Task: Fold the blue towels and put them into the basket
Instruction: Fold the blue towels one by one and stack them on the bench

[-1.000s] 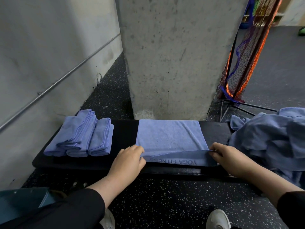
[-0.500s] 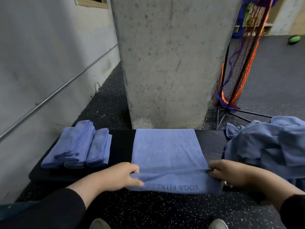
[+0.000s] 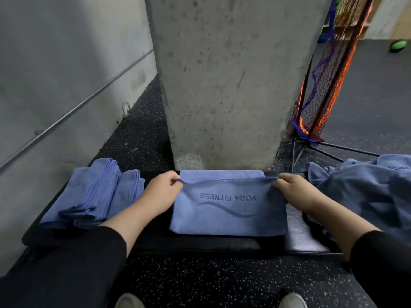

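1. Nearest, at the bottom of the view, are two white shoe tips (image 3: 292, 300) on the speckled floor (image 3: 222, 281).
2. Next comes the black bench (image 3: 304, 238). All the towels lie on it.
3. One blue towel (image 3: 226, 216) lies flat in the middle of the bench. It has "YOGA FITNESS" on it, upside down from here. This looks like the folding step. The near half is being laid over the far half.
4. The left hand (image 3: 159, 193) pinches the top left corner of the folded-over layer. The right hand (image 3: 295, 192) pinches the top right corner. The edge between them sags a little.
5. A strip of the lower layer shows just past that edge. So I think the fold is not done yet.
6. My guess for the next move: lay the held edge down even with the far edge, then let go and press it flat. Both hands should go together, or the fold will sit crooked.
7. To the left are folded towels (image 3: 89, 196), about three, side by side and touching. I cannot count them for sure.
8. To the right is a messy pile of unfolded towels (image 3: 364, 192). I cannot tell how many.
9. Farther back stands one grey concrete pillar (image 3: 226, 81). One orange and blue net (image 3: 329, 85) on a stand is beside it.
10. I see no basket in view. So lots of the job is left.
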`<state>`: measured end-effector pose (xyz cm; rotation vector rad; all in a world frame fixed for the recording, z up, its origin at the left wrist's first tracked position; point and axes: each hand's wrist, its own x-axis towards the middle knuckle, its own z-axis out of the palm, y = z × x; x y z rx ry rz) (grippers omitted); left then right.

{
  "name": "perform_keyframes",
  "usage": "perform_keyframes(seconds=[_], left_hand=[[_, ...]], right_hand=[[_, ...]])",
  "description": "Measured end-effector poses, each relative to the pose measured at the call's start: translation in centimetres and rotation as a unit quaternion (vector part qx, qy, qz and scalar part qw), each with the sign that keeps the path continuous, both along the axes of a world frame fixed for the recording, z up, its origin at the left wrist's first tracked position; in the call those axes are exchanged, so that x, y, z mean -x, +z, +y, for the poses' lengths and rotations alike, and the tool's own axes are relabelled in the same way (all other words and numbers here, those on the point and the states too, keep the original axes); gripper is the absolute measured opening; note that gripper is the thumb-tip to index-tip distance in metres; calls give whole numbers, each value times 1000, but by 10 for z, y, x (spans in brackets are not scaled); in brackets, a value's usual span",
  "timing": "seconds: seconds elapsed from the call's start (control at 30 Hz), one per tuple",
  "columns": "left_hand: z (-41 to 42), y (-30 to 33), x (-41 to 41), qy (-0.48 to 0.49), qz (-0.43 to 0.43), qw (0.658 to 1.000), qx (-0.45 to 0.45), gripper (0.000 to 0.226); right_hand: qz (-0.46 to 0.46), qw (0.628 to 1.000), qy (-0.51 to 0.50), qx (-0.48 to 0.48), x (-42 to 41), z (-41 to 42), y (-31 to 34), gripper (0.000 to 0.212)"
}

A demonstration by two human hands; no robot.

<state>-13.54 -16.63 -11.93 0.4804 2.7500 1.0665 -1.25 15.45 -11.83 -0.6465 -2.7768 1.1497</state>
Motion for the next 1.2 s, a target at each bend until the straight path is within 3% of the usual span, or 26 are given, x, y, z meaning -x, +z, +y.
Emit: perform_keyframes(seconds=[0.1, 0.4, 0.6, 0.7, 0.83, 0.97, 1.03, 1.1, 1.2], left_hand=[[10, -13, 15, -6, -7, 1000, 29, 34], [15, -32, 30, -69, -32, 988, 134, 35], [-9, -23, 4, -162, -92, 965, 185, 37], [-24, -21, -8, -183, -132, 958, 180, 34], [-35, -10, -17, -176, -183, 962, 99, 21], [-29, 10, -20, -97, -278, 945, -140, 12], [-24, 16, -16, -68, -288, 931, -215, 23], [-12, 19, -8, -27, -253, 925, -281, 13], [5, 15, 15, 54, -160, 940, -297, 23]], right_hand=[[-47, 998, 11, -31, 10, -5, -13, 30], [-117, 985, 21, -122, 14, -17, -23, 26], [-233, 965, 109, -55, -22, -18, -10, 30], [-230, 965, 125, 13, -42, -15, -15, 26], [-182, 972, 141, 54, -50, -16, -7, 25], [-79, 951, 52, 294, -44, -21, 12, 6], [-33, 934, -2, 356, -34, -22, 21, 15], [14, 932, -58, 358, -20, -24, 29, 18], [52, 949, -117, 288, 6, -26, 32, 18]])
